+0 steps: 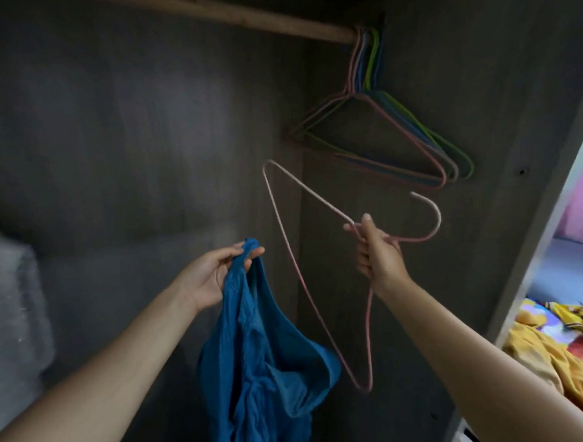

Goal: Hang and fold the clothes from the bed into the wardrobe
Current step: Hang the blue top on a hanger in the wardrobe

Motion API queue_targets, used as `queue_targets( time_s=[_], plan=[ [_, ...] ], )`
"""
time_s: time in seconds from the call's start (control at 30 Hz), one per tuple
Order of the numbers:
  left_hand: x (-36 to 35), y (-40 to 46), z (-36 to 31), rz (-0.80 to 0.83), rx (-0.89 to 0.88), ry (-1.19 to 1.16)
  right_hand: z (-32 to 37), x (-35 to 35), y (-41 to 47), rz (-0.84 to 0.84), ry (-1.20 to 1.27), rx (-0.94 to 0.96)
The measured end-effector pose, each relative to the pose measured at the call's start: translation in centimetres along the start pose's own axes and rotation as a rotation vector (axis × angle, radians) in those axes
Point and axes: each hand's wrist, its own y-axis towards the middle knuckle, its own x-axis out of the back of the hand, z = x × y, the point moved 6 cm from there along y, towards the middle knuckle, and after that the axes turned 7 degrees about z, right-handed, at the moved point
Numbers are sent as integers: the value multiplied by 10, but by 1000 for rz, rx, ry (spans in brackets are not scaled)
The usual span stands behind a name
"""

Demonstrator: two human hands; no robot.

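A blue garment (262,360) hangs limp in front of the open wardrobe. My left hand (216,276) pinches its top strap between thumb and fingers. My right hand (375,251) grips a pink wire hanger (283,227) at its neck, just below the hook. The hanger is tilted on its side, with its hook pointing right and one corner up at the left. Hanger and garment are apart, the hanger just to the right of the cloth.
A wooden rail (243,16) crosses the wardrobe top, with several coloured empty hangers (396,134) bunched at its right end. The wardrobe side panel (547,212) stands at the right. Beyond it lies a bed with yellow patterned clothes (552,340). A pale bundle (12,313) sits far left.
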Motion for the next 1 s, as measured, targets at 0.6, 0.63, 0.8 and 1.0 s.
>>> queue_targets(
  time_s=[0.6,0.63,0.8,1.0],
  plan=[
    [-17,-13,8,-49,83,2,-6,-22,-72,231,234,186],
    [-18,-16,3,-39,104,1,-18,-19,-74,233,172,165],
    [3,-29,-30,-102,73,187,-51,0,-78,373,-145,-9],
    [46,-35,-14,-257,138,295,-49,12,-94,597,-572,-309]
  ],
)
